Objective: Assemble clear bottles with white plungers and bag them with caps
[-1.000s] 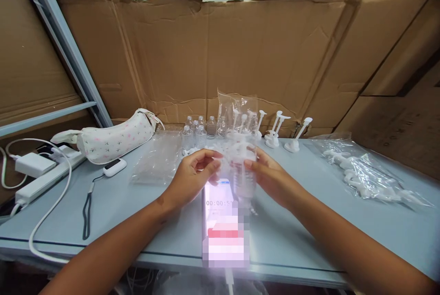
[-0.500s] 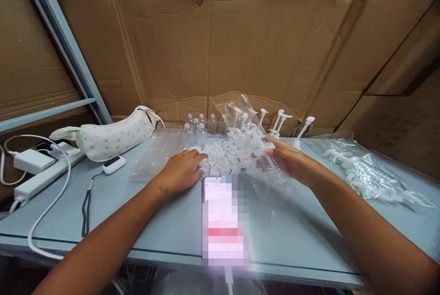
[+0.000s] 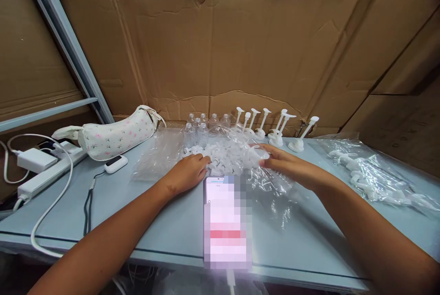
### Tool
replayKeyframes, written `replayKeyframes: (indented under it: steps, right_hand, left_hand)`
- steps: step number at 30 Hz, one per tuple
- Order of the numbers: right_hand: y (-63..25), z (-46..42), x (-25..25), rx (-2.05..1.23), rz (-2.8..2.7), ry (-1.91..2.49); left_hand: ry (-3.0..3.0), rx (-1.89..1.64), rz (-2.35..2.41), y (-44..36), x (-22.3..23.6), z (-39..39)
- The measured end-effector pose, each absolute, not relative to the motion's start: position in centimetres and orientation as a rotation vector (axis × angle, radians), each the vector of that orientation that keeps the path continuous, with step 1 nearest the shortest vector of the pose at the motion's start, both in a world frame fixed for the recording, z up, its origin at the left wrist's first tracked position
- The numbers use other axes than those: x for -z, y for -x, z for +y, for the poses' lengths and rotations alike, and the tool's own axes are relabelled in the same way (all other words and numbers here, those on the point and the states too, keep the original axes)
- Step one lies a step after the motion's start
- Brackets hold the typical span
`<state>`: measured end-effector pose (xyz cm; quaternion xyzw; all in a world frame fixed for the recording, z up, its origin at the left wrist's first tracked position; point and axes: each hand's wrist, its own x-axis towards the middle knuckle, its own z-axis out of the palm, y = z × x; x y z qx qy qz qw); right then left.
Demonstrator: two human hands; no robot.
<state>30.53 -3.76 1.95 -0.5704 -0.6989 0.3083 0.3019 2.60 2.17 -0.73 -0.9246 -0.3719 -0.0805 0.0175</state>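
Holding clear bag (image 3: 273,181) in right fingers (image 3: 269,163); curling left fingers (image 3: 205,161), contents hidden, by loose white pieces (image 3: 223,156), with stands (image 3: 296,144) set upright.

Two bare forearms reach forward, spread wide. The left hand (image 3: 187,171) lies palm-down, fingers curled; the right hand (image 3: 280,161) pinches, thumb extended.

From here the phone's screen (image 3: 225,226) is mostly blurred into blocks, the right hand's fingertips (image 3: 263,163) blend into glare on crinkled clear plastic (image 3: 271,178), and both forearms run out of view.
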Motion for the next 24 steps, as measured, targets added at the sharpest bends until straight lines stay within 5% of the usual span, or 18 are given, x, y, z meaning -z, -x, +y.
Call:
replayKeyframes:
  steps: [10,24]
  right_hand:
    - [-30.9,-3.8,-1.7,-0.97,-2.009,1.619]
    - [-29.9,-4.6,-1.8,-1.06,-2.232,1.442]
  left_hand:
    - [2.85,1.27,-1.38,-1.3,-2.4,1.6]
    - [3.497,1.086,-1.685,-1.8,-3.1,0.8]
